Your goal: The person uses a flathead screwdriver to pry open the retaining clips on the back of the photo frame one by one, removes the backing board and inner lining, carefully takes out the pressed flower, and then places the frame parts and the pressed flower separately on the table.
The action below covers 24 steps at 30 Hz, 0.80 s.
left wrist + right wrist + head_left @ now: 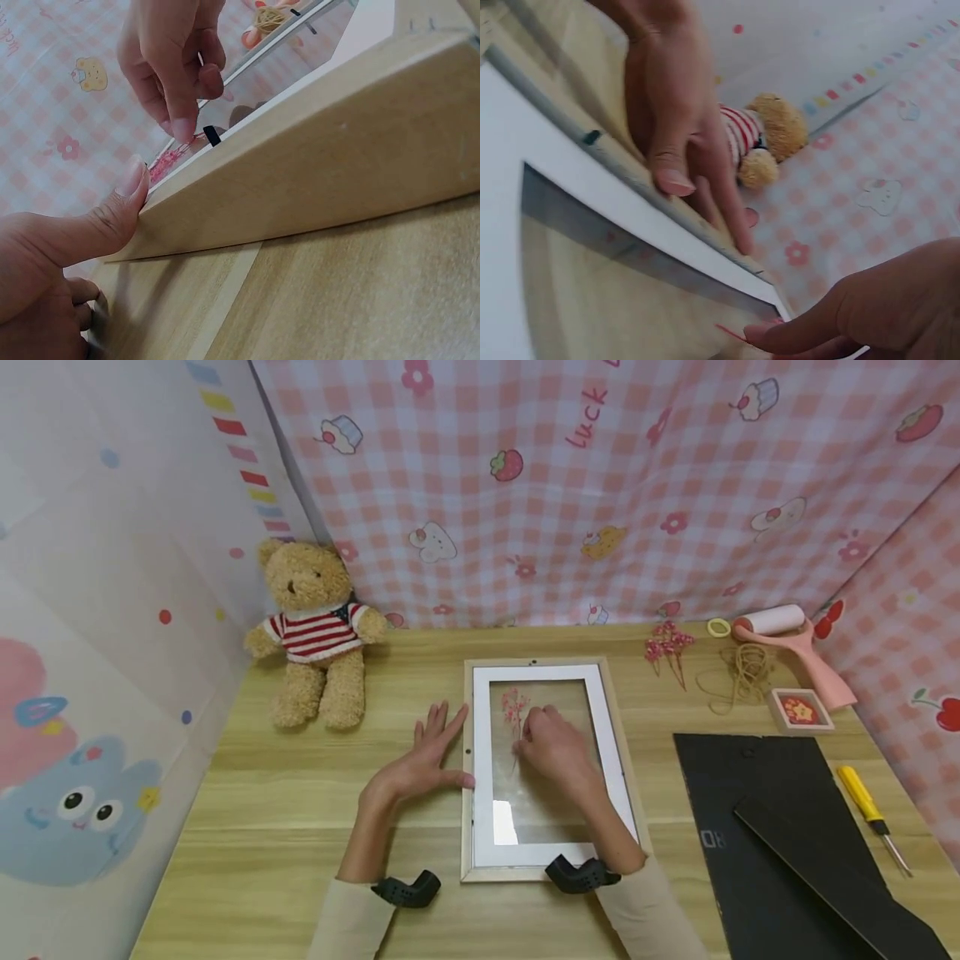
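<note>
A wooden picture frame [467,827] with a white mat [482,818] and a clear pane lies on the table. Over the pane's upper left part is a sprig of small pink dried flowers [514,703]. My right hand [558,747] pinches its thin stem between thumb and fingers; in the right wrist view part of the red stem [731,333] shows by the fingertips. My left hand [420,764] rests against the frame's left side, fingers stretched out and thumb on the edge. In the left wrist view the flower heads [166,163] lie low along the frame's inner edge.
More pink sprigs [667,647], twine [748,670], a yellow ring [717,627], a pink lint roller [806,660] and a small box [801,710] are back right. Nearer are a black backing board [750,768] and a yellow screwdriver [862,795]. A teddy bear [315,635] sits back left.
</note>
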### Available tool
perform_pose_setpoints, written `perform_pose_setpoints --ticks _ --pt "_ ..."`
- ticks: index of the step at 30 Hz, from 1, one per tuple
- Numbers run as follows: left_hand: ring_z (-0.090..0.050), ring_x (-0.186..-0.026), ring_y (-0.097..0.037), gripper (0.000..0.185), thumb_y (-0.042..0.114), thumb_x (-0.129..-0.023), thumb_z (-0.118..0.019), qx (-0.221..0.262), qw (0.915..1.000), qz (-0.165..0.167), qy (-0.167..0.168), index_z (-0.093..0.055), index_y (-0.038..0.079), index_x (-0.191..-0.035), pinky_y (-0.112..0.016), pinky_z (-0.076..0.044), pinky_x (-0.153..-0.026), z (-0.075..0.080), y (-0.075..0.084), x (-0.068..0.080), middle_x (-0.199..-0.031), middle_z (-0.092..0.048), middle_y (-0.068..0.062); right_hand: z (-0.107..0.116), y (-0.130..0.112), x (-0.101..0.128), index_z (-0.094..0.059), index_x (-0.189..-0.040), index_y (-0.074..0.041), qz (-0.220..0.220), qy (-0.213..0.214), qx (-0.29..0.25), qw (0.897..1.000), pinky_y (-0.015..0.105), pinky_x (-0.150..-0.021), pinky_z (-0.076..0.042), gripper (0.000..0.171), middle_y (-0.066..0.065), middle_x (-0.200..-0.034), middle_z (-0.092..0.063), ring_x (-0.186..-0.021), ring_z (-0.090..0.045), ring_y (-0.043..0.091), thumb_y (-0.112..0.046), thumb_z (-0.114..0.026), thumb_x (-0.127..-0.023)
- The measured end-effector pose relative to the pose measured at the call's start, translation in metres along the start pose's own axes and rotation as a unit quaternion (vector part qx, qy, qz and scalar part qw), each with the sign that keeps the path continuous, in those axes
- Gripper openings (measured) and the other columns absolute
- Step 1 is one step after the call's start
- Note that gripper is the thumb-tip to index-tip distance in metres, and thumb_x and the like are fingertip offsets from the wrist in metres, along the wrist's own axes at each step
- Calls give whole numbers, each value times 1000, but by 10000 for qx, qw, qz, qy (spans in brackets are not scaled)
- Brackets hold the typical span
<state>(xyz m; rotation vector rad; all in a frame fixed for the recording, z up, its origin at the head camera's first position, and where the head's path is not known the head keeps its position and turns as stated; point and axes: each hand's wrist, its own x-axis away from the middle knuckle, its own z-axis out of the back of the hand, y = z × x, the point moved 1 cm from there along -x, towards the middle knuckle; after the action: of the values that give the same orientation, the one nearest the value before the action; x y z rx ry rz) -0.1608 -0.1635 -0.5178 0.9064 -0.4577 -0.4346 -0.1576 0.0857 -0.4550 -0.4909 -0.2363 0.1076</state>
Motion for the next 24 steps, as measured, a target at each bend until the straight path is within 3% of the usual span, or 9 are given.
perform_pose_setpoints --ticks 3,8,13,17,20,24 --pt "31 -166 -29 136 75 -79 -81 59 10000 -29 35 -1 28 -178 -55 24 -133 -3 -12 -5 -180 26 -13 -5 -2 -1 -66 -101 0 -20 60 168 9998 57 -83 -62 25 22 -116 -66 -92 -68 37 -19 -82 -98" --pt "31 -166 -30 135 74 -80 -81 70 10000 -61 20 -1 28 -178 -55 24 -132 -4 -13 -3 -180 26 -13 -9 2 -1 -66 -111 7 -87 110 213 9997 58 -80 -62 29 25 -119 -64 -88 -68 39 -15 -80 -98" --pt "31 -166 -31 135 75 -81 -81 84 9999 -57 -10 -1 27 -178 -56 24 -132 -4 -12 -2 -180 26 -14 -20 25 -14 -67 -101 4 8 315 320 9990 57 -71 -61 16 25 -112 -64 -81 -66 35 -9 -75 -94" --pt "30 -166 -32 135 76 -80 -80 81 9999 -105 10 -1 26 -178 -57 24 -132 -4 -11 -3 -181 25 -15 -26 38 -20 -68 -88 -2 56 493 366 9981 60 -71 -60 6 22 -105 -65 -82 -66 33 -6 -69 -92" --pt "30 -166 -32 136 76 -80 -80 91 9998 -149 11 -1 25 -178 -57 24 -132 -3 -11 -4 -181 25 -15 -17 30 -13 -69 -83 -3 58 530 424 9977 58 -72 -61 9 19 -98 -67 -80 -66 33 -3 -66 -92" --pt "31 -166 -29 136 76 -79 -80 94 9999 -115 10 0 27 -178 -55 24 -132 -3 -12 -4 -180 26 -13 -1 10 2 -66 -80 -2 -16 248 548 9982 50 -70 -62 15 18 -92 -67 -77 -62 29 2 -65 -94"
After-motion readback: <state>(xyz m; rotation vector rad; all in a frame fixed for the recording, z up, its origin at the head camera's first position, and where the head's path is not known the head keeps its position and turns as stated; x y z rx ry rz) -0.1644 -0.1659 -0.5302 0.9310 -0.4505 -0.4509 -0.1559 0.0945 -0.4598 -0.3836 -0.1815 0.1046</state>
